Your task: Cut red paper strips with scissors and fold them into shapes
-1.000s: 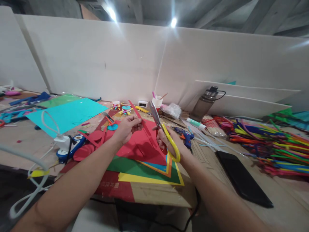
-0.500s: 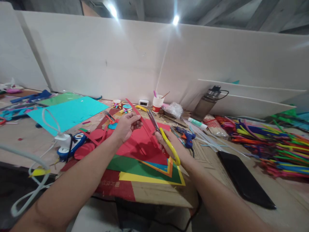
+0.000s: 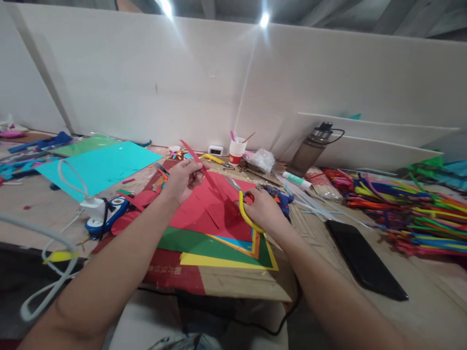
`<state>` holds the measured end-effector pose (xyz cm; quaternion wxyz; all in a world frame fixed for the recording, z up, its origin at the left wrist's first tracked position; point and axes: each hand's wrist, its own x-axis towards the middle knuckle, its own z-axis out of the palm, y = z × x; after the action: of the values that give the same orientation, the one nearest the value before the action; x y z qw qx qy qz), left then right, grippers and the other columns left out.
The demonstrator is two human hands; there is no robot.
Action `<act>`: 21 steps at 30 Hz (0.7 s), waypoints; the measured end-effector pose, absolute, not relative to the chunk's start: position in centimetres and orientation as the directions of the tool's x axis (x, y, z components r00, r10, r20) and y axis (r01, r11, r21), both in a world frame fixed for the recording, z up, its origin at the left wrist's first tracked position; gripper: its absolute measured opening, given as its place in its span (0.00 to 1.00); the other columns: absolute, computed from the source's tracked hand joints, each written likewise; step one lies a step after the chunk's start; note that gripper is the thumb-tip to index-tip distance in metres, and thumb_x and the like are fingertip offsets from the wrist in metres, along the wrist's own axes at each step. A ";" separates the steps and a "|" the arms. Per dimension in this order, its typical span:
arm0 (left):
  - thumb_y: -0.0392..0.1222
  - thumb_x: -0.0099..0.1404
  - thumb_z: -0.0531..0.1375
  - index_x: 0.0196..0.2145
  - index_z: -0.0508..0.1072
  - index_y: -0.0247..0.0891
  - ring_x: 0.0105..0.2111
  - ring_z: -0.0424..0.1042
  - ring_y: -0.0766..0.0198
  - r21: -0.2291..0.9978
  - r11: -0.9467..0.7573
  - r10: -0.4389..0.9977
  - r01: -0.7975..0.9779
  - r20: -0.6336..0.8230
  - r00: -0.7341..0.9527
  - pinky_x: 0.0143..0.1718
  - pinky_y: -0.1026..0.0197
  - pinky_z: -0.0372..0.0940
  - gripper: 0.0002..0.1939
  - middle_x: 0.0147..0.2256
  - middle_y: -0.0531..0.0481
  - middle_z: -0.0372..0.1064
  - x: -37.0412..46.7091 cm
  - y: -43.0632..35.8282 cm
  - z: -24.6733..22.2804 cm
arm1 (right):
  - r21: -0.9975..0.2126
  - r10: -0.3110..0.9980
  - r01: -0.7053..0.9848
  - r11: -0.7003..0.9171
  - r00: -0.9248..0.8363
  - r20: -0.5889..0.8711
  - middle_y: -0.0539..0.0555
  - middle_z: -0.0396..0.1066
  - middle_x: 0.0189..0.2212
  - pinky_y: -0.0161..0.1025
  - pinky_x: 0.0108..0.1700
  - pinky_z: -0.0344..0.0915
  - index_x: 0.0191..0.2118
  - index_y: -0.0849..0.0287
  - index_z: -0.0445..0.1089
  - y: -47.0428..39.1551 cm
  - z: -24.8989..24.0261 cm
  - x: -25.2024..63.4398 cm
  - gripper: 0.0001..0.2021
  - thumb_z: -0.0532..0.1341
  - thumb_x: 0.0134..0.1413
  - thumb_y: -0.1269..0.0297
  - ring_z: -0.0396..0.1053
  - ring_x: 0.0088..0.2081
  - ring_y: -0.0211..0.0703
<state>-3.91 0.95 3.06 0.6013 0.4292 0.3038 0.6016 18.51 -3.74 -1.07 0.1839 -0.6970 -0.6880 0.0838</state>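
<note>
Near the front edge of our bench, we see red paper over blue, orange, green and yellow sheets, plus yellow scissor handles; near the back edge, a red-banded white cup.

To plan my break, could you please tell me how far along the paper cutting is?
Partway, it seems: cut red shapes lie left of the red sheet. The left hand holds a red strip, the right hand the scissors. Much of the red sheet looks uncut; how many pieces remain, I cannot tell.
</note>
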 end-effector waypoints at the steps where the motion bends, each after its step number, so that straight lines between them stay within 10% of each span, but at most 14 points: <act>1: 0.35 0.49 0.64 0.23 0.66 0.34 0.17 0.59 0.76 0.871 -0.095 0.986 -0.482 0.148 0.073 0.17 0.70 0.49 0.09 0.25 0.50 0.72 -4.2 1.1 3.2 | -0.352 0.990 0.936 -0.003 0.051 0.129 0.65 0.71 0.46 0.41 0.47 0.63 0.49 0.61 0.72 -3.7 -1.2 18.5 0.18 0.58 0.56 0.58 0.70 0.48 0.53; 9: 0.35 0.51 0.64 0.25 0.70 0.33 0.18 0.62 0.76 0.858 -0.102 0.987 -0.503 0.150 0.056 0.17 0.71 0.53 0.05 0.27 0.49 0.73 -4.4 1.0 3.8 | -0.259 0.993 0.965 -0.048 0.075 0.095 0.66 0.68 0.45 0.44 0.45 0.64 0.47 0.61 0.72 -3.2 -2.2 18.9 0.17 0.59 0.54 0.59 0.71 0.45 0.55; 17: 0.39 0.52 0.67 0.27 0.70 0.34 0.21 0.66 0.74 0.893 -0.059 0.981 -0.447 0.135 0.142 0.22 0.70 0.59 0.10 0.25 0.52 0.70 -3.6 0.1 3.5 | -0.826 0.961 0.491 0.276 -0.124 0.247 0.51 0.67 0.31 0.38 0.34 0.63 0.48 0.58 0.66 -3.3 -1.6 18.1 0.22 0.57 0.57 0.46 0.65 0.31 0.41; 21: 0.40 0.52 0.68 0.26 0.69 0.34 0.21 0.65 0.74 0.894 -0.040 0.985 -0.446 0.111 0.135 0.23 0.70 0.60 0.11 0.23 0.53 0.67 -3.4 0.2 2.9 | -0.916 0.956 0.320 0.241 -0.242 0.167 0.46 0.60 0.25 0.34 0.27 0.58 0.45 0.55 0.63 -5.2 -0.9 16.9 0.21 0.56 0.58 0.43 0.58 0.24 0.35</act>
<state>-3.38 0.24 2.89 0.6183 0.4306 0.3127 0.5784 16.86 -5.25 -0.92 0.3983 -0.4695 -0.6795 0.3989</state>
